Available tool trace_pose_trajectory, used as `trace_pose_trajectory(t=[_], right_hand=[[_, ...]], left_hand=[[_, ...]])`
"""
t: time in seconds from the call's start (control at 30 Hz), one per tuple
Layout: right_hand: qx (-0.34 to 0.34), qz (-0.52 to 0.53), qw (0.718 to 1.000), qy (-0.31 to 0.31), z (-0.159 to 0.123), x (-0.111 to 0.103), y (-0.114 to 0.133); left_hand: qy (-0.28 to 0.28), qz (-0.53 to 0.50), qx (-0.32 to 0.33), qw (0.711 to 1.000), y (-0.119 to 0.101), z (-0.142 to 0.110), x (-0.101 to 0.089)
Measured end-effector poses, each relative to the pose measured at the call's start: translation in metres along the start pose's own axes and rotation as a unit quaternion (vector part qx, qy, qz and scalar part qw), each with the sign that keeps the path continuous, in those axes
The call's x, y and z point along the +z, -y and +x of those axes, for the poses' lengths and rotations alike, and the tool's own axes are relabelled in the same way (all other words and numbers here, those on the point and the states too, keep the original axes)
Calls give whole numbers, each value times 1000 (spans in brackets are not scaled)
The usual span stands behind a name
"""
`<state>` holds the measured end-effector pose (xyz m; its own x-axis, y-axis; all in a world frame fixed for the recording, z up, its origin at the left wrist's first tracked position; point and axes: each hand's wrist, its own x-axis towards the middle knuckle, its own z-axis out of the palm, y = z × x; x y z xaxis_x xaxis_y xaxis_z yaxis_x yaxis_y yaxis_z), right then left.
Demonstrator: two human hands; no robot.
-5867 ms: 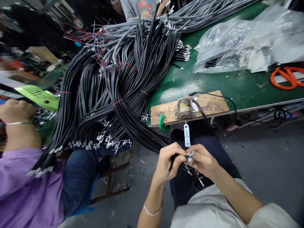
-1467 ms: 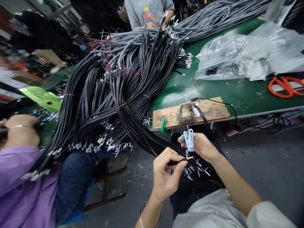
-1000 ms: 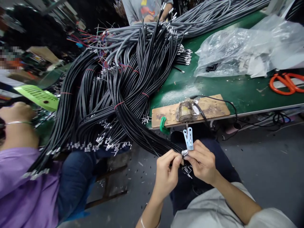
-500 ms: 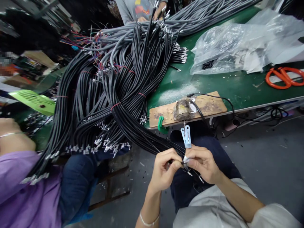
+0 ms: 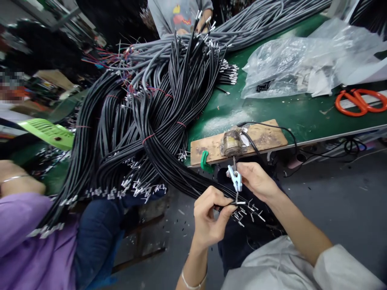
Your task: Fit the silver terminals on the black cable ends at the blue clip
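My left hand (image 5: 211, 215) is closed in a pinch on the end of a black cable (image 5: 231, 204), beside a bundle of black cables (image 5: 187, 175) with bare silvery wire ends. Just above it, a light blue clothespin (image 5: 235, 179) hangs tilted from the shaft of a small motor (image 5: 232, 143). A thin silvery wire end reaches up to the clothespin's lower tip. My right hand (image 5: 258, 181) has its thumb and fingers closed at the clothespin's upper right side; its exact hold is partly hidden.
The motor sits on a wooden board (image 5: 270, 135) held by a green clamp (image 5: 206, 162) at the table edge. Piled cables cover the left. A plastic bag (image 5: 281, 60) and orange-handled scissors (image 5: 352, 102) lie right. A person in purple (image 5: 27, 241) sits left; another stands across.
My right hand has left the cable end and moved up to the clothespin, which now tilts differently. My left hand keeps its pinch, and more silvery wire ends show.
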<state>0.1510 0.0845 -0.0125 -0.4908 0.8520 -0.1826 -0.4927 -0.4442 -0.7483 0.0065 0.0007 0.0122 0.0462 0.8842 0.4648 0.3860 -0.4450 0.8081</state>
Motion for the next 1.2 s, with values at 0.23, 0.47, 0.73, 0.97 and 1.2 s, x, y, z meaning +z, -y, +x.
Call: trace_pose_trajectory(t=[0.23,0.47,0.73,0.97,1.2], right_hand=[[22,162,978,133,7,5,-23],[20,178,981,74,6,12,-21],[63,162,981,89,11,-7,-35],[11,92,995,43,-2,-35,-47],[6,-2,998,69,-25,-52,-44]], left_hand=[[-32,1,-23,999,-2,4,7],[-16,30,-59,998,-4,7,14],[3,3,-90,996,-4,4,10],[23,-17,-69,997,-1,-5,6],[-133,111,-43,984,25,-32,-10]])
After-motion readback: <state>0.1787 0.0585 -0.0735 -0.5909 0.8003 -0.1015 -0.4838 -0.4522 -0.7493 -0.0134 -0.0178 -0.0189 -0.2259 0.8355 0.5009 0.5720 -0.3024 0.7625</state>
